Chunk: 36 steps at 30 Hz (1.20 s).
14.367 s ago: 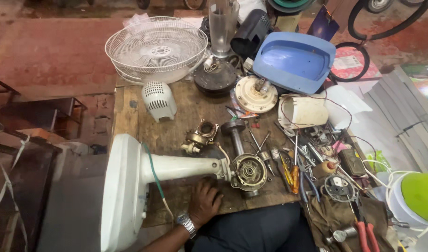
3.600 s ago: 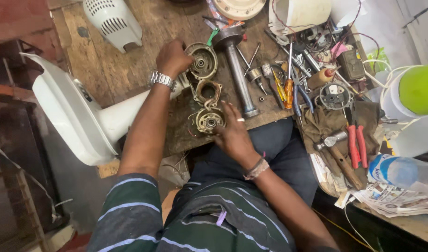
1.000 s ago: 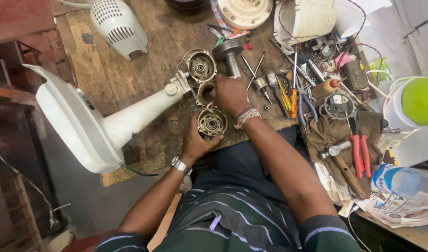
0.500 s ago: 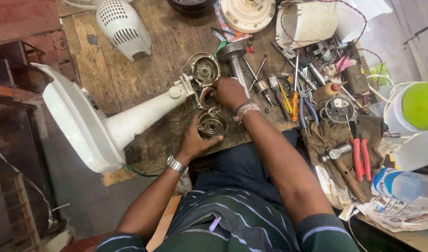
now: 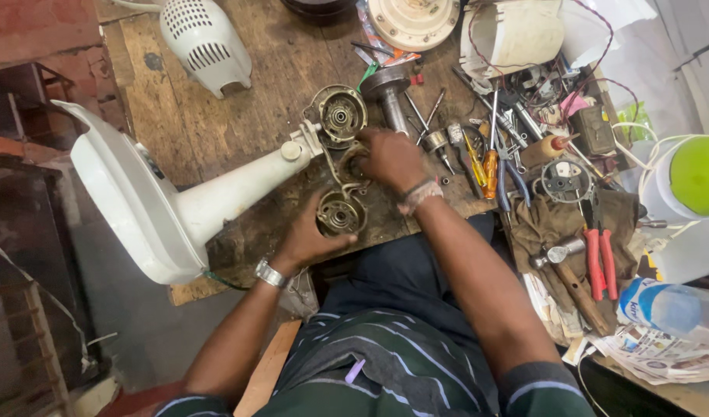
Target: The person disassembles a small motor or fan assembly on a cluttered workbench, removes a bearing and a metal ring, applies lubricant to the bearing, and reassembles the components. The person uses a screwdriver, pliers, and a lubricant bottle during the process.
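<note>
Rough wooden bench [image 5: 215, 116] — glossy plastic fan stand [image 5: 153, 208]

A white vented motor cover [image 5: 204, 42] lies at the far left of the wooden workbench [image 5: 200, 131]. Screwdrivers [image 5: 487, 158], red-handled pliers [image 5: 599, 259] and a hammer [image 5: 571, 274] clutter the right, near a lime-green lid [image 5: 698, 175] and crumpled newspaper [image 5: 663, 351].

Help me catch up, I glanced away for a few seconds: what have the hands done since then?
The left hand left the upper motor cover and came down to cup the round motor housing at the bench edge. The right hand let that housing go and moved up onto the stator. The white fan stand and tools stayed put.
</note>
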Each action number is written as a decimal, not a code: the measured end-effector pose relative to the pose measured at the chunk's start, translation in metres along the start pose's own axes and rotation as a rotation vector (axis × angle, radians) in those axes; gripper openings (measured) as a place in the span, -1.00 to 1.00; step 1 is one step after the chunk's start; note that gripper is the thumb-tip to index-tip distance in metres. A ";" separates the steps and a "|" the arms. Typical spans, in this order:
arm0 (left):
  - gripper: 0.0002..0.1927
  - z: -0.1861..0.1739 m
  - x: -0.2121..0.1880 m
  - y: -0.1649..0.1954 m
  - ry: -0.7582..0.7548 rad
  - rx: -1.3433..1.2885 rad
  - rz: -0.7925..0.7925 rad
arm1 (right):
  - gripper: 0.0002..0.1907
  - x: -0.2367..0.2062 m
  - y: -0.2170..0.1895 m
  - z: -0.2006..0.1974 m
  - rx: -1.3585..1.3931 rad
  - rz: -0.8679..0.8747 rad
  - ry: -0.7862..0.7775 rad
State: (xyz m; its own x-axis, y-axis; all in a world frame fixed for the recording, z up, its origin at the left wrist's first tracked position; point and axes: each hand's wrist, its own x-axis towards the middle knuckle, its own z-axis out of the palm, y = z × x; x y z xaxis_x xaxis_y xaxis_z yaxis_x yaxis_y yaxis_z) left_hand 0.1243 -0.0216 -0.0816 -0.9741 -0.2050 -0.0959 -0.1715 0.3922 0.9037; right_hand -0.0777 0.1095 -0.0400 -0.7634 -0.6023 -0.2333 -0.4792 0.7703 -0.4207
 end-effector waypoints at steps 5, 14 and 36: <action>0.14 0.013 0.003 0.017 0.017 0.480 0.050 | -0.52 -0.023 0.009 0.002 0.001 -0.114 0.324; 0.14 -0.018 0.013 0.008 -0.090 0.525 0.150 | -0.53 -0.025 0.016 0.021 0.014 -0.170 0.396; -0.07 0.005 0.009 -0.028 0.082 -0.036 0.278 | -0.75 -0.144 0.083 0.014 0.376 -0.095 0.641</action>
State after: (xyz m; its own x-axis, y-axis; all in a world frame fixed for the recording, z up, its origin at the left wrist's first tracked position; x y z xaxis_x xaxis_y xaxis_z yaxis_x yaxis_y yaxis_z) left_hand 0.1197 -0.0305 -0.1099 -0.9674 -0.1666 0.1908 0.1074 0.4121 0.9048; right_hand -0.0016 0.2575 -0.0536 -0.8839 -0.3343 0.3270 -0.4631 0.5285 -0.7115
